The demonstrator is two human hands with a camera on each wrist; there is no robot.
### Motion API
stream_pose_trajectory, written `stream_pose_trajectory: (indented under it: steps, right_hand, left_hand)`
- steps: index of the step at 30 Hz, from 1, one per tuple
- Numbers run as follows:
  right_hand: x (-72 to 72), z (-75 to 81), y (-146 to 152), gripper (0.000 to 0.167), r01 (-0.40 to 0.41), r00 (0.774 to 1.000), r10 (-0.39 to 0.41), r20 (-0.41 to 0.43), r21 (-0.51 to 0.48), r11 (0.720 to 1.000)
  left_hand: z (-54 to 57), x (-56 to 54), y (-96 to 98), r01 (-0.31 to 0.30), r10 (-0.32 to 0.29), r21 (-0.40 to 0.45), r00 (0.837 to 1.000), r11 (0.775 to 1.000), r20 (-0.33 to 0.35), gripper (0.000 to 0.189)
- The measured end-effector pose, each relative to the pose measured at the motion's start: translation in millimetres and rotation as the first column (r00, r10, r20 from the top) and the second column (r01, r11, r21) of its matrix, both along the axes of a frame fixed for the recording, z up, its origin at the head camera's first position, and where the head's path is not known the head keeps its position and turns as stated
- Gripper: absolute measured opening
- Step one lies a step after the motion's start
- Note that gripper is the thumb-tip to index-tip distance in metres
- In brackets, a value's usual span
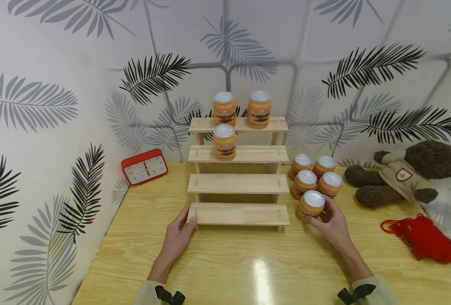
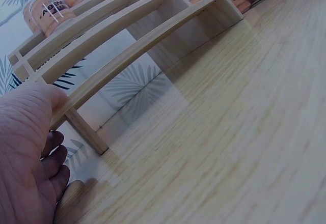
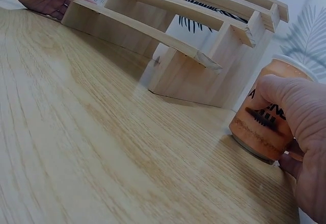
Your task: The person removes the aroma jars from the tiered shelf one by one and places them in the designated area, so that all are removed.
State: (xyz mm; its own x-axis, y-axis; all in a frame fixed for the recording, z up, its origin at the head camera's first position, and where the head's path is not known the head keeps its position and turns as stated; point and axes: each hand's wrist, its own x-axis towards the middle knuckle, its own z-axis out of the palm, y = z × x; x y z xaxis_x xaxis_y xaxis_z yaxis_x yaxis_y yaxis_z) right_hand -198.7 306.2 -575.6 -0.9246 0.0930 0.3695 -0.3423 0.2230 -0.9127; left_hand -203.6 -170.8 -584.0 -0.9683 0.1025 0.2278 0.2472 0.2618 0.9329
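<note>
My left hand (image 1: 177, 238) grips the left end of the lowest step of a four-step wooden display rack (image 1: 238, 214). In the left wrist view the thumb of that hand (image 2: 23, 137) lies on the step's edge, with the other fingers curled beneath. Right of the rack, my right hand (image 1: 335, 226) holds an orange can (image 1: 310, 206) with a silver lid, thumb at the front and fingers behind. The right wrist view has this can (image 3: 262, 124) slightly tilted, its base close over the table. Two like cans (image 1: 259, 111) stand on the top step and one (image 1: 224, 144) on the second.
Several more orange cans (image 1: 305, 183) cluster right of the rack, just behind the held one. A brown teddy bear (image 1: 402, 178) lies at the far right, with red yarn (image 1: 425, 239) in front of it. At the back left stands a red clock (image 1: 145, 168). Patterned wall behind.
</note>
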Motion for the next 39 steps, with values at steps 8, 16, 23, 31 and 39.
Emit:
stream_pose_trajectory:
  steps: [8, 16, 23, 31, 39]
  right_hand:
    - [1.4, 4.5, -1.5, 0.076, -0.001, 1.0, 0.001, 0.019, 0.01, 1.0]
    - [7.5, 21.3, -0.4, 0.074, 0.028, 0.999, -0.027, -0.023, 0.061, 0.998]
    - [11.6, 44.6, 0.5, 0.074, 0.036, 0.998, -0.032, -0.05, 0.074, 0.997]
    - [11.5, 66.9, 3.8, 0.082, 0.004, 0.996, 0.008, -0.085, 0.138, 0.99]
    - [8.2, 89.1, -6.3, 0.08, -0.017, 1.0, 0.023, -0.022, 0.222, 0.975]
  left_hand:
    - [2.7, 1.3, -0.3, 0.005, -0.005, 0.006, 1.0, 1.0, -0.004, 0.063]
    - [3.2, 2.0, -0.1, 0.007, -0.007, -0.001, 1.0, 1.0, -0.009, 0.064]
    - [3.8, 1.8, -0.4, 0.001, -0.001, -0.006, 1.0, 1.0, -0.005, 0.064]
    - [5.3, 1.3, -0.4, 0.001, -0.001, -0.014, 1.0, 1.0, -0.005, 0.063]
    - [5.4, 1.8, -0.1, 0.005, -0.005, -0.013, 1.0, 1.0, 0.007, 0.063]
